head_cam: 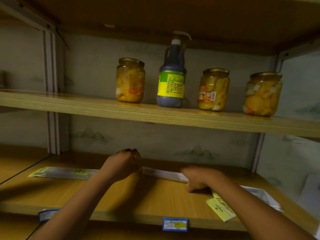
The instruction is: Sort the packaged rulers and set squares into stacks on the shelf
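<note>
**Both hands on a long packaged ruler at the back of the lower shelf**

A long clear-wrapped ruler with a yellow-green header card [65, 173] lies flat along the rear of the light wooden lower shelf [138, 201]. The left hand [123, 164] sits over its middle with fingers curled; whether they clasp the pack cannot be told. The right hand [199, 179] grips the ruler's right end. Below that wrist lie more yellow-carded clear packs [223, 208]. Above stand three glass jars of yellow fruit [130, 80] and a dark sauce bottle [171, 77].
</note>
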The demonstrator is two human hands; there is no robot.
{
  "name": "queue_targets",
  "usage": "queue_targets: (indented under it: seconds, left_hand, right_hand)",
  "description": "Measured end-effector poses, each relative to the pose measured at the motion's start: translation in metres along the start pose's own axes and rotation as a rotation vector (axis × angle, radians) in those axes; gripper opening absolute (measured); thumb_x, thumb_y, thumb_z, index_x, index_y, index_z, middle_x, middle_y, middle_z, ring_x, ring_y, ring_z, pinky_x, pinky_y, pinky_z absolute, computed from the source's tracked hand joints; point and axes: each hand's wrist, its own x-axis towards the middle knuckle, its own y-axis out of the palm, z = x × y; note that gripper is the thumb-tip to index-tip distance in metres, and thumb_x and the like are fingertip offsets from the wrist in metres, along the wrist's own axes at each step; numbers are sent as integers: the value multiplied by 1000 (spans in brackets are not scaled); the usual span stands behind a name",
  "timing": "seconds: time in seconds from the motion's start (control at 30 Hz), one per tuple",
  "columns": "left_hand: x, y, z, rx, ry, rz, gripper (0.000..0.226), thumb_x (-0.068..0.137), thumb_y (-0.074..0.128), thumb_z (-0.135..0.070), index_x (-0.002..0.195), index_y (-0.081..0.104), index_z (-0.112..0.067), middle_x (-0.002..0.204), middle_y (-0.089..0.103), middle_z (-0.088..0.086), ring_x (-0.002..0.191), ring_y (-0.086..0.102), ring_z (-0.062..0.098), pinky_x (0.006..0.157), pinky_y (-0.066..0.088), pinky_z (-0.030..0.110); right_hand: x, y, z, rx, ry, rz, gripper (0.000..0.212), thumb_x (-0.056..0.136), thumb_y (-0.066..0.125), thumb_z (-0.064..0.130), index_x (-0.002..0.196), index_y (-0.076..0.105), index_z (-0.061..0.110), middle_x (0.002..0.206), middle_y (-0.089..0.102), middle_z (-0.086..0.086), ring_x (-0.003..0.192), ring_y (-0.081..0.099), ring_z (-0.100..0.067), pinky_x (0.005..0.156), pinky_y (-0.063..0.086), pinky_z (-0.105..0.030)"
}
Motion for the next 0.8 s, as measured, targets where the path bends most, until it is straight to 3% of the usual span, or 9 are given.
queue_targets:
  seconds: [0.13,0.23,0.33,0.4,0.47,0.53,0.6,0.7,0.8]
  left_hand:
    - [5,-1,2,-57,-25,5,34,90,62,-36,122,55,-29,123,57,-5,106,59,16,82,53,31]
    - [7,3,1,-115,-40,23,29,94,58,-34,121,58,-25,119,59,-3,103,60,16,80,51,29]
    - [9,10,-2,-226,-56,41,27,97,52,-36,118,58,-20,117,60,3,101,59,18,78,47,27]
    - [8,12,-8,-507,-67,96,27,97,51,-39,118,55,-22,118,62,4,101,62,18,84,51,33]
    - [3,11,-19,-868,-109,174,32,92,56,-40,119,51,-24,118,62,6,92,68,21,79,57,36]
    - [-1,12,-28,-1241,-184,240,36,89,65,-30,121,49,-24,119,64,7,90,72,31,72,59,35]
    - [-3,19,-30,-1434,-237,220,38,87,69,-19,120,52,-21,118,66,13,94,70,37,72,60,37]
    - [-3,30,-32,-1342,-275,116,34,87,68,-18,119,55,-15,109,70,14,89,73,30,77,59,36]
    - [-4,34,-32,-1100,-267,-9,29,89,66,-25,115,54,-18,88,76,9,78,74,20,74,59,31]
  right_hand:
    - [1,6,-2,26,5,-62,48,92,57,30,137,45,16,135,51,-10,116,54,-27,94,47,-39]
    - [-2,14,-2,71,-9,-241,47,96,51,30,139,40,15,133,52,-14,112,55,-28,82,43,-33]
    - [-1,25,3,60,6,-417,62,99,49,34,152,21,18,136,52,-11,115,57,-26,88,48,-35]
    - [6,30,5,49,20,-535,62,99,50,35,151,22,18,135,52,-9,114,57,-23,87,49,-32]
    - [10,34,9,34,28,-636,57,96,55,33,146,31,17,130,53,-7,110,58,-22,81,49,-29]
    - [13,38,9,-6,32,-702,58,82,75,31,132,50,15,115,60,-6,95,64,-19,68,51,-25]
    - [16,43,7,21,27,-758,63,64,88,30,120,60,16,106,63,-4,87,67,-18,60,55,-23]
    - [20,50,4,288,7,-707,62,85,71,37,137,40,25,131,43,4,115,54,-12,90,52,-22]
    - [16,45,4,665,-13,-596,64,83,74,42,134,36,35,125,42,16,110,51,-1,89,49,-16]
